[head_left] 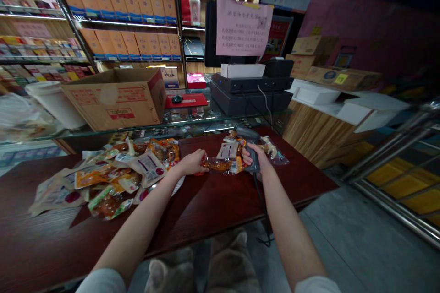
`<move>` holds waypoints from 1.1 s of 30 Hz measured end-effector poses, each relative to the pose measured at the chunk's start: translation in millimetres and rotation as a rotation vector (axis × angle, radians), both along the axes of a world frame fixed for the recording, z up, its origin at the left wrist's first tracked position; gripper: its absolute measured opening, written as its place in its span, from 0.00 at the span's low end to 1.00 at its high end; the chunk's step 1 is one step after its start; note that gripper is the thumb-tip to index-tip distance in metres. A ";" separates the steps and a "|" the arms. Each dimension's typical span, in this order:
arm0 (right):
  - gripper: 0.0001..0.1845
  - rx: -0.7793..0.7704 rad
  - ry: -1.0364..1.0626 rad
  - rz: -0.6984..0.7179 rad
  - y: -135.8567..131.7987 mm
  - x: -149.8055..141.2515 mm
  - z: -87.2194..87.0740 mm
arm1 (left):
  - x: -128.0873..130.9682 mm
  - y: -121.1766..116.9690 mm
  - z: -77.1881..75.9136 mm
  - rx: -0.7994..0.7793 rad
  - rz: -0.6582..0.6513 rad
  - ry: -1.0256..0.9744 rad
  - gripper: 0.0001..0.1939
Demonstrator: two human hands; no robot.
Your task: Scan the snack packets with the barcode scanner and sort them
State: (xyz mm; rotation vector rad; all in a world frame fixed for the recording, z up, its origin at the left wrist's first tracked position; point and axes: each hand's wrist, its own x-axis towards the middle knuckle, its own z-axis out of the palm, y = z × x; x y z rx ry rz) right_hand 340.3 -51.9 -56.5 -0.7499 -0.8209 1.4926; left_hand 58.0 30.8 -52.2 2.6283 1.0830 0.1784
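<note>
My left hand (193, 163) is closed on the end of a clear packet of brown snack food (220, 165) lying on the dark red table (213, 201). My right hand (256, 158) grips a grey handheld barcode scanner (252, 149), whose cable runs down off the table edge. The scanner sits right beside the packet I hold. A few more packets (233, 149) lie just behind it, and one clear packet (273, 150) lies to the right of the scanner.
A heap of several snack packets (113, 174) covers the table's left. Behind it a glass counter carries a cardboard box (117, 98), a white bucket (57, 103) and a cash register with screen (250, 87). Shelves of boxes line the back. Metal rails stand at right.
</note>
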 end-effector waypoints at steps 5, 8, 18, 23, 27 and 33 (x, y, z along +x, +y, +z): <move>0.18 -0.006 -0.034 0.037 -1.6 -5.0 0.2 | -28.3 -1.2 12.1 0.060 0.239 -0.071 0.15; 0.18 0.007 -0.081 0.074 -3.1 -13.3 0.0 | -35.8 -4.5 8.5 0.006 0.356 -0.361 0.18; 0.21 0.091 -0.126 0.075 -4.3 -44.7 -2.8 | -21.9 -15.2 -13.6 -0.105 0.410 -0.789 0.17; 0.19 0.073 -0.131 0.074 -5.2 -45.8 -2.9 | -18.2 -18.4 -14.5 -0.100 0.443 -0.783 0.18; 0.19 0.062 -0.123 0.082 -4.7 -43.7 -3.0 | -17.4 -20.3 -12.3 -0.083 0.449 -0.759 0.19; 0.18 0.041 -0.107 0.062 -3.6 -37.9 -3.1 | -22.3 -26.8 -2.2 0.077 0.608 -0.416 0.12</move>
